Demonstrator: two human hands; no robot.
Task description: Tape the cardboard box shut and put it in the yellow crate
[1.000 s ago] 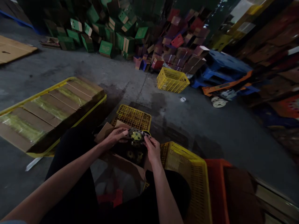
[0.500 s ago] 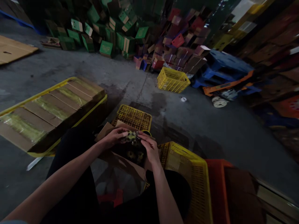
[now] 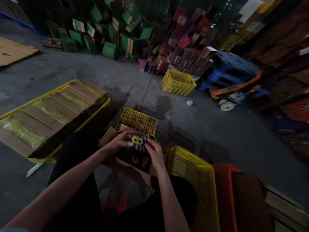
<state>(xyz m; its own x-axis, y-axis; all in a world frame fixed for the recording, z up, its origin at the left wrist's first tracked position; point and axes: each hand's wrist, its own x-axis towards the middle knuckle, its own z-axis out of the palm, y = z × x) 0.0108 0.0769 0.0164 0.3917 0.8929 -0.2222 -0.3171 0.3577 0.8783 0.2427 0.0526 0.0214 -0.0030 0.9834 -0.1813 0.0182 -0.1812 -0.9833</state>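
Both hands meet over an open cardboard box that sits between my knees. My left hand and my right hand are both closed on one small dark object with a yellow-green middle, held just above the box. The object is too dim to name surely. More dark pieces with yellow spots lie inside the box below it. A flat yellow crate lies on the floor just beyond my hands.
A yellow crate and an orange crate stand at my right. A yellow-edged pallet of cardboard lies at left. Farther off are another yellow crate, heaps of green and red cartons, and a blue pallet truck.
My hands have turned the small object between them; its yellow-green face was covered by my fingers half a second ago and shows again now. Nothing else has moved.
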